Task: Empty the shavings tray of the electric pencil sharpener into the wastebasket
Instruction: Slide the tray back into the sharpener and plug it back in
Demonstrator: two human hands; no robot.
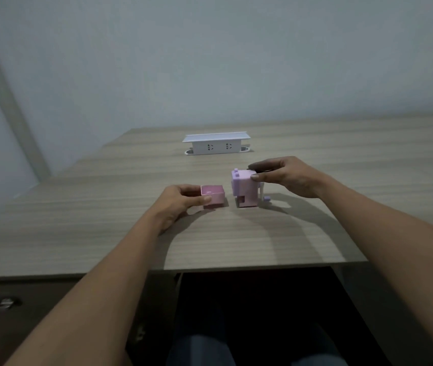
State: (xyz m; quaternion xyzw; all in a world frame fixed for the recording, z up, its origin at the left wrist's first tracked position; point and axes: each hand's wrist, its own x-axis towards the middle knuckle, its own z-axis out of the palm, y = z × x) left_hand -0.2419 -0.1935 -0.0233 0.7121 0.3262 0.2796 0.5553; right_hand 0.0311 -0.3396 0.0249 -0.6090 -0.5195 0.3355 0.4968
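A small pink shavings tray [214,197] sits out of the sharpener, resting low on the wooden desk [236,239] just left of it. My left hand [181,202] grips the tray by its left side, thumb on the front wall. The tray's open top shows a pale pink inside; I cannot tell whether shavings lie in it. The lilac pencil sharpener [244,187] stands upright on the desk, its tray slot open at the front and a white crank on its right. My right hand [284,175] holds the sharpener's top from the right. No wastebasket is in view.
A white power-socket box [216,144] stands at the back middle of the desk. A grey wall rises behind. The desk's front edge runs below my forearms, with a dark knee space underneath and a drawer front with a metal lock [5,303] at the lower left.
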